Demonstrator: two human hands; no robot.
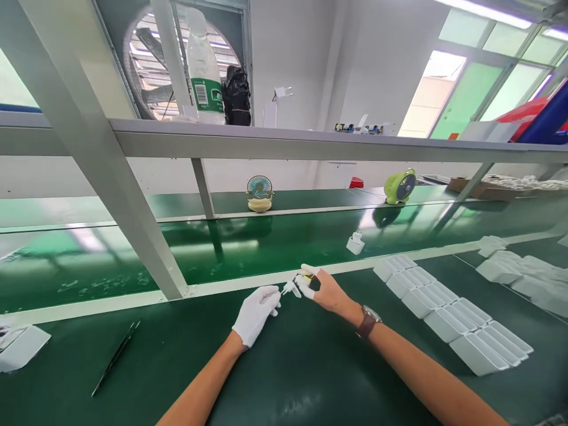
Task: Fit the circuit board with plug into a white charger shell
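My left hand [256,313] wears a white glove and its fingers pinch one end of a small white plug-like part [291,289] above the green work surface [284,367]. My right hand [323,288], bare with white finger cots and a brown wristwatch [368,321], closes on the other side of the same part, together with something small and black and yellow. Both hands meet near the white rail of the conveyor belt [266,242].
Rows of white rectangular boxes [448,307] lie to the right, more [519,269] further right. One white part [355,243] sits on the belt. Black tweezers [116,357] lie at left, near a white tray [20,346]. Two small fans [260,193] [400,186] stand behind. A slanted frame post [110,160] rises at left.
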